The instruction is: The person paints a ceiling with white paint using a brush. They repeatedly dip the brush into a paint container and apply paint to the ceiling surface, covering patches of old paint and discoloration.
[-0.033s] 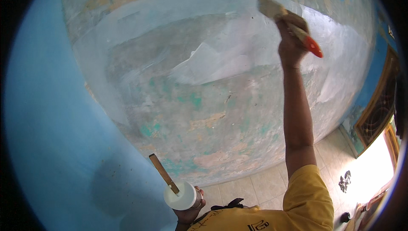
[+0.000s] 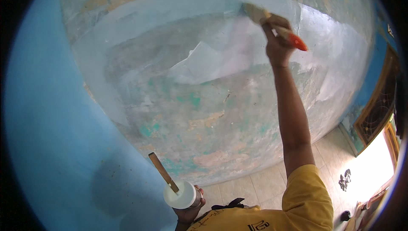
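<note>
Tool (image 2: 255, 13) is, in the head view, high and right of the middle, at the patched wall (image 2: 170, 112); its wide edge appears to meet the surface. The right hand (image 2: 279, 39) is closed around its handle close to the head, and the red end sticks out behind the palm. I judge it light, easy for 1 hand, with a handle that is hard and rigid. The head is blurred, so I cannot tell if it is a thin blade or bristles; therefore its stiffness I leave open. The best hold seems to be where the fingers are now, at the neck, because there the angle is well controlled. With wet fingers the smooth red end could be slippery.

In the same view, low and left of the middle, the left hand (image 2: 192, 212) is curled around the side of a cup (image 2: 190, 192). This cup probably has small weight and its wall may give a little under squeezing; holding it by the side, below the rim, looks safer.

About looks: the tool has a flat, beige-grey head, which widens toward its edge, and a pale handle with red end. The cup is round and white, whitish inside, with a brown flat stick (image 2: 163, 171) leaning out.
</note>
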Tool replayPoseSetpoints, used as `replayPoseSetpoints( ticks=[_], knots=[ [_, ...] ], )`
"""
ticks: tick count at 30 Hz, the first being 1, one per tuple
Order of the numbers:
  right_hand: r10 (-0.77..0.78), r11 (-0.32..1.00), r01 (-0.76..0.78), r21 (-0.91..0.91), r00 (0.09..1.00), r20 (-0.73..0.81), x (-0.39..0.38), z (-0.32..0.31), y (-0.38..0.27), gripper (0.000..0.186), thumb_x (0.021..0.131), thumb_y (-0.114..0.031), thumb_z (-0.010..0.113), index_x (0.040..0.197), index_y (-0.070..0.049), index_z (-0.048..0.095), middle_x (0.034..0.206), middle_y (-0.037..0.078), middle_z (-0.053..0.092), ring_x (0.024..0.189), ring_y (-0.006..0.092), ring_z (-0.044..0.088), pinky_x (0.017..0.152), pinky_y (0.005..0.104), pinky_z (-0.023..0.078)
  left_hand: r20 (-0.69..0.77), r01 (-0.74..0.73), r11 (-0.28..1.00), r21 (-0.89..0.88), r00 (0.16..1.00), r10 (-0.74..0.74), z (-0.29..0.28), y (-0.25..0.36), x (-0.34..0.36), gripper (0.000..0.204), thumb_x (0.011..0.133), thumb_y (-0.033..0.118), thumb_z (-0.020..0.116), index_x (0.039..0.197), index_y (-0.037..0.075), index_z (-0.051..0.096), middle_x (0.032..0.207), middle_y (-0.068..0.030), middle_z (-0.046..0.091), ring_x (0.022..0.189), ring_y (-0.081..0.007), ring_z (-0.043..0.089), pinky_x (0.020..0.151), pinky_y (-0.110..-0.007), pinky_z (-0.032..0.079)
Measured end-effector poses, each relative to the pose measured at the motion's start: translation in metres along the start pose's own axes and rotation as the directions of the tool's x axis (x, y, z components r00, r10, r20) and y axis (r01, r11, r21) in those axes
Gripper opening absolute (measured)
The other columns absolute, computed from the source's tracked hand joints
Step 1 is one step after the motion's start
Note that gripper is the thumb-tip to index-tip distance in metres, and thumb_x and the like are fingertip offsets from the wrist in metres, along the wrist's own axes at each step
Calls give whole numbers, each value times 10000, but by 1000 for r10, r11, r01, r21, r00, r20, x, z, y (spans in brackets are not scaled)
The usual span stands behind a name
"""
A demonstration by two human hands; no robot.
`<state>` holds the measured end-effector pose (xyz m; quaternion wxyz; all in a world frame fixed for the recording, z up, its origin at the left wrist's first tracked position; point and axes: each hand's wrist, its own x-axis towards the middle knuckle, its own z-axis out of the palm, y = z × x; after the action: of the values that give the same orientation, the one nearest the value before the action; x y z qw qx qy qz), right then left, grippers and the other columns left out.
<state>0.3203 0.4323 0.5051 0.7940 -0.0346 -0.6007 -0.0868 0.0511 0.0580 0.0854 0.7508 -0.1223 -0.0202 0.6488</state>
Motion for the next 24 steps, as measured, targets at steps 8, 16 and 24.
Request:
replayPoseSetpoints(
  ticks=[8,16,24],
  knots=[
    [124,969,-109,-220,991,56,-40,-40,-15,146,843,39,764,942,-53,709,985,55,734,934,155,700,857,305,555,70,-8,991,131,998,-1,0,3,0,806,830,618,681,1420,103,494,1420,-188,457,1349,-390,362,1042,-589,407],
    [-184,776,374,-508,904,386,-26,40,-45,200,789,-13,750,976,-78,718,988,113,714,905,314,695,812,386,563,99,27,999,28,995,-30,13,-4,-1,811,896,647,596,1460,81,462,1414,-199,470,1361,-406,382,1046,-586,409],
    [100,991,-80,-111,978,181,-62,22,-26,148,828,25,741,929,-59,672,1017,74,710,977,256,682,868,366,549,79,91,996,21,993,-92,10,5,0,808,904,643,584,1480,93,449,1434,-204,462,1375,-410,379,1067,-596,392]
  ],
)
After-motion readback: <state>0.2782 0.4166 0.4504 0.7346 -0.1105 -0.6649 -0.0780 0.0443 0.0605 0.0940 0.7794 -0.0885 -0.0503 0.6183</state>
